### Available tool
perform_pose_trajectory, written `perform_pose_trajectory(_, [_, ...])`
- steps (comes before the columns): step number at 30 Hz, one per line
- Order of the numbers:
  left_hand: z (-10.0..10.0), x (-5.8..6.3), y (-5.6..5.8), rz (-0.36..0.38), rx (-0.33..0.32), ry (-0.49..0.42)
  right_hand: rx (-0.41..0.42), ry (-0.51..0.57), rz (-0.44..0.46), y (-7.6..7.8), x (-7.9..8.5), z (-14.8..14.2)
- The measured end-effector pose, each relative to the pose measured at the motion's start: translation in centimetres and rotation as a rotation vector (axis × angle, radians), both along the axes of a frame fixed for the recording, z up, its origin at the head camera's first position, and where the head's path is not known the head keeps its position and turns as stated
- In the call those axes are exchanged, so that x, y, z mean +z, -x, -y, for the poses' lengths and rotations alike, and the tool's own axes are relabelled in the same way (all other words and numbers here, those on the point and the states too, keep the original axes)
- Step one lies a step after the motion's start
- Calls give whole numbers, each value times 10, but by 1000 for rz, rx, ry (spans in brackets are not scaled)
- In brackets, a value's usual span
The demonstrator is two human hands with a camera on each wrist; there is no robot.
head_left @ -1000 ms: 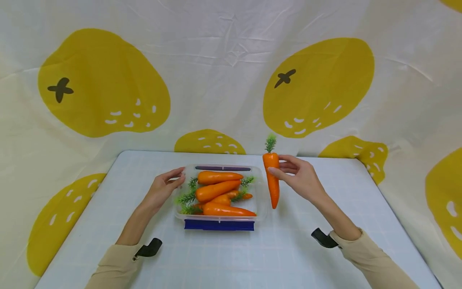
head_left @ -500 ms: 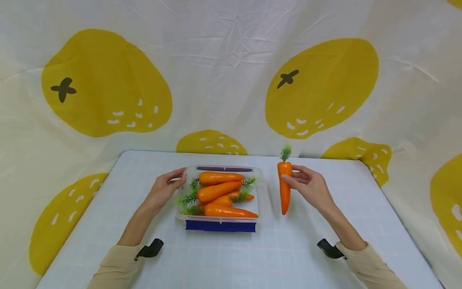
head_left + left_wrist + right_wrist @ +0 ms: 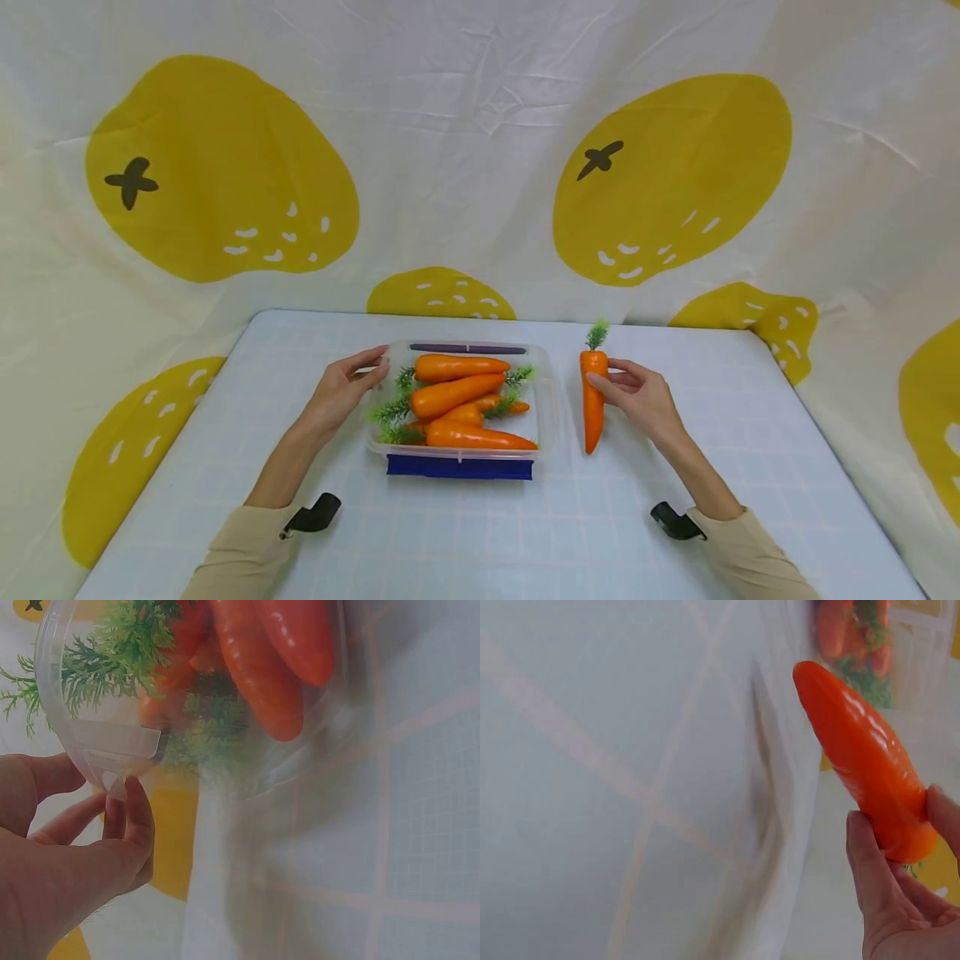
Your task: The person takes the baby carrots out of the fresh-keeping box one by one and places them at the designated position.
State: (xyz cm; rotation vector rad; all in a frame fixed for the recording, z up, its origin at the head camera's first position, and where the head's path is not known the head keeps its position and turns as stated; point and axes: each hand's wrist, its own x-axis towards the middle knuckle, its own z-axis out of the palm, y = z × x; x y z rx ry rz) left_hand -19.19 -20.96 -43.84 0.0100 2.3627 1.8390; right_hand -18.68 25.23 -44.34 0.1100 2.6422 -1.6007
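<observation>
A clear plastic food container with dark blue side latches sits mid-table, without a lid on it. Inside lie several orange carrots with feathery green tops, pointing different ways. My left hand pinches the container's left far corner, thumb and fingers meeting at a plastic tab in the left wrist view. To the container's right, my right hand holds a single carrot between thumb and fingers, green top away from me and tip toward me. The right wrist view shows this carrot above the table.
The table has a pale blue checked cover. Behind it hangs a white cloth printed with big yellow fruit. A black wrist camera is on the left sleeve, another black camera on the right.
My right hand has carried the carrot rightward, away from the container's edge, and lower toward me. The left hand keeps its place at the container's corner.
</observation>
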Motion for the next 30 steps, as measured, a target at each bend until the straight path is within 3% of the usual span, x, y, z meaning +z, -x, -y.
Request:
perform_pose_trajectory(13, [1, -1, 1, -11, -6, -4, -18, -34, 38, 6, -24, 0])
perform_pose_trajectory(20, [1, -4, 1, -6, -6, -16, 2, -121, 30, 6, -25, 4])
perform_pose_trajectory(30, [2, -1, 0, -4, -5, -22, 47, -117, 51, 5, -22, 6])
